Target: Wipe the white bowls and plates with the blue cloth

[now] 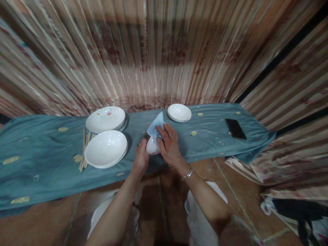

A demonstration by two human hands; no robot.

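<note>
Between my hands, above the front part of the cloth-covered table, is a small white bowl [153, 147] with its outside partly facing me. My left hand [141, 158] grips the bowl's left edge, thumb on top. A light blue cloth [156, 125] lies over the bowl's far side. My right hand [169, 143] presses that cloth against the bowl, with its fingers bent over both. The bowl's far side is hidden by the cloth and fingers.
Left of my hands stand stacked large plates [106, 119], stacked deep bowls [106, 149] and several wooden chopsticks [83, 150]. Small stacked dishes [179, 112] sit behind on the right. A black phone [236, 128] lies farther right on the teal tablecloth [207, 136]. Striped curtains [164, 61] hang behind.
</note>
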